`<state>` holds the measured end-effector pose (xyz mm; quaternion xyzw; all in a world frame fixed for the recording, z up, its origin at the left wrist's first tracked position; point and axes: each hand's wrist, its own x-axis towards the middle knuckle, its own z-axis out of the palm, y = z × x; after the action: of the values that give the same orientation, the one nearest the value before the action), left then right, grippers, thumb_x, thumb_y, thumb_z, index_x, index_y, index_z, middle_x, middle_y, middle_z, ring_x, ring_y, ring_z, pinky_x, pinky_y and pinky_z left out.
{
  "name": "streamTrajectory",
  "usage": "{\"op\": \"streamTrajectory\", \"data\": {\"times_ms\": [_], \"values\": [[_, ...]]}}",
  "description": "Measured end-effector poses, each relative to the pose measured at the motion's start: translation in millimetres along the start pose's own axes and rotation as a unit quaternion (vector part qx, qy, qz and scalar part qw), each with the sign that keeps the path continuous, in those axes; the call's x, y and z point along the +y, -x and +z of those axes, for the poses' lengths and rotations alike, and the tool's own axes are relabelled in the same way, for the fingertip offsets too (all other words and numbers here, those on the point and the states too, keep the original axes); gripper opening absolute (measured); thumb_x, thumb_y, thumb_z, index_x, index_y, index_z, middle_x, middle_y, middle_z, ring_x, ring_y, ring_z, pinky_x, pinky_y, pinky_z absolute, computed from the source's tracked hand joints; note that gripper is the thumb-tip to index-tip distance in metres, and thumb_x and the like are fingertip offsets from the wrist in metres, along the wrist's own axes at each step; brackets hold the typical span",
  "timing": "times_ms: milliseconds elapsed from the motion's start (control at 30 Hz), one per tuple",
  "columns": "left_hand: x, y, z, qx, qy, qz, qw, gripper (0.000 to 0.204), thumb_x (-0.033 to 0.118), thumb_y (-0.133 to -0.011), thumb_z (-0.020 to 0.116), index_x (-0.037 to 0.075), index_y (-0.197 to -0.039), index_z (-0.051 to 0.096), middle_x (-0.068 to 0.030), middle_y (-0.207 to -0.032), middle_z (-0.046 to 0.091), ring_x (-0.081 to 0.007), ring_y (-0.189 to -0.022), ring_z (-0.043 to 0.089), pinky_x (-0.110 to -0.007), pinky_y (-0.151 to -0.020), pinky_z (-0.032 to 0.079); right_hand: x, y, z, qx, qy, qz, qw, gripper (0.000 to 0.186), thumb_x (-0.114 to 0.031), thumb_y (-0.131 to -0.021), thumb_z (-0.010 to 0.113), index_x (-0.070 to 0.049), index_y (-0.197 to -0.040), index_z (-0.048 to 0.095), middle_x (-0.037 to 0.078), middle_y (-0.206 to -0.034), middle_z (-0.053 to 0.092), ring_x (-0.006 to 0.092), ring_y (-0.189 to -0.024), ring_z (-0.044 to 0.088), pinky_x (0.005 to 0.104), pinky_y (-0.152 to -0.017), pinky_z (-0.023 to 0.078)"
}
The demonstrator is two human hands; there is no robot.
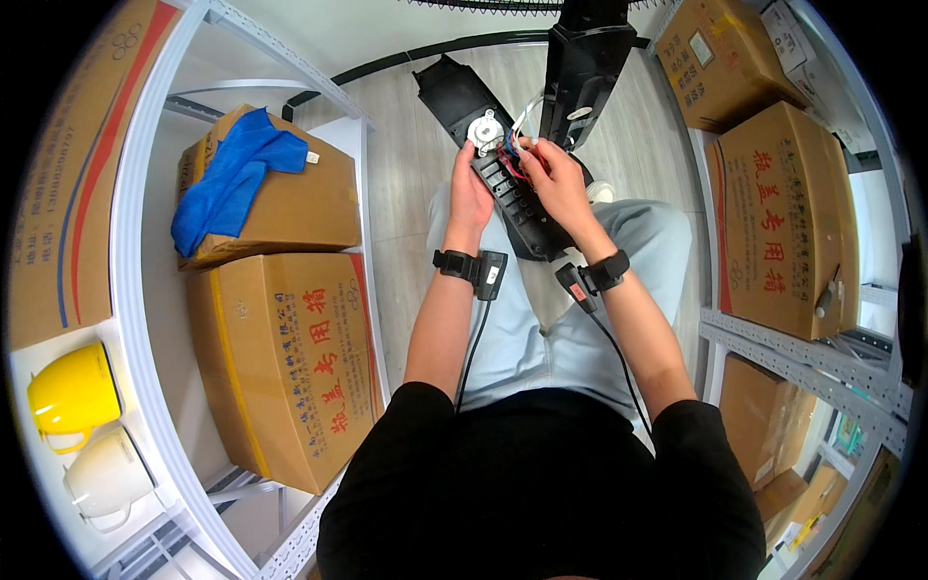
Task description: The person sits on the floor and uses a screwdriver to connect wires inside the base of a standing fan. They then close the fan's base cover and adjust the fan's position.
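Note:
A long black plastic panel (452, 92) slants across my lap, its inner side up. Fixed on it is a round white motor (486, 131). Below the motor runs a row of small compartments or ribs. My left hand (470, 196) grips the panel's left edge, thumb up beside the motor. Several thin coloured wires (513, 159), red, blue and white among them, come out near the motor. My right hand (561, 188) pinches these wires just right of the motor; its fingertips partly hide them. A white cable leads up toward the black upright housing (580, 82).
The housing rises beyond my knees, below a dark wire grille (512, 5). Shelves flank me: the left one carries cardboard boxes (290, 372), a blue cloth (227, 179), and a yellow mug (75, 391) beside a white mug (108, 474); the right one holds more boxes (783, 217).

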<state>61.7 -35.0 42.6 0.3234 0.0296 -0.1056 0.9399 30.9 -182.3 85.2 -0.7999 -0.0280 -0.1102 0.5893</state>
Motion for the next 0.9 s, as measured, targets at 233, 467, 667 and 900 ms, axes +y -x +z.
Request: {"op": "streamTrajectory", "data": {"times_ms": [233, 467, 667, 900], "values": [[2, 1, 2, 0.014, -0.01, -0.009, 1.0, 0.048, 0.042, -0.106, 0.041, 0.003, -0.131, 0.054, -0.0112, -0.12, 0.066, -0.0224, -0.108, 0.065, -0.039, -0.098, 0.052, 3, -3, 5, -0.026, -0.071, 0.021, 0.997, 0.024, -0.013, -0.096, 0.064, -0.003, -0.118, 0.067, 0.009, -0.092, 0.069, 0.015, -0.078, 0.065, 0.0282, -0.073, 0.051], [1, 0, -1, 0.022, -0.033, -0.057, 0.998, 0.055, 0.051, -0.105, 0.041, 0.004, -0.13, 0.055, -0.0105, -0.116, 0.068, -0.0213, -0.103, 0.067, -0.038, -0.093, 0.055, 16, -7, 10, 0.003, -0.133, 0.075, 0.988, 0.025, -0.015, -0.096, 0.064, -0.004, -0.119, 0.068, 0.008, -0.091, 0.069, 0.0147, -0.081, 0.066, 0.0282, -0.074, 0.052], [-4, -4, -18, 0.05, -0.066, -0.03, 0.996, 0.041, 0.037, -0.104, 0.052, 0.004, -0.128, 0.056, -0.0091, -0.114, 0.068, -0.0206, -0.101, 0.068, -0.038, -0.089, 0.056, 12, -4, 8, -0.013, 0.092, 0.036, 0.995, 0.024, -0.016, -0.092, 0.064, -0.009, -0.114, 0.07, 0.019, -0.101, 0.069, 0.0357, -0.089, 0.068, 0.0403, -0.077, 0.053], [-5, 1, 0, 0.101, -0.081, 0.024, 0.991, 0.03, 0.021, -0.101, 0.059, 0.003, -0.125, 0.056, -0.0056, -0.116, 0.065, -0.015, -0.102, 0.064, -0.03, -0.088, 0.051, 5, -1, -4, -0.043, 0.143, 0.034, 0.988, 0.022, -0.017, -0.092, 0.063, -0.008, -0.111, 0.071, 0.019, -0.097, 0.07, 0.0373, -0.087, 0.068, 0.0423, -0.076, 0.053]]}}
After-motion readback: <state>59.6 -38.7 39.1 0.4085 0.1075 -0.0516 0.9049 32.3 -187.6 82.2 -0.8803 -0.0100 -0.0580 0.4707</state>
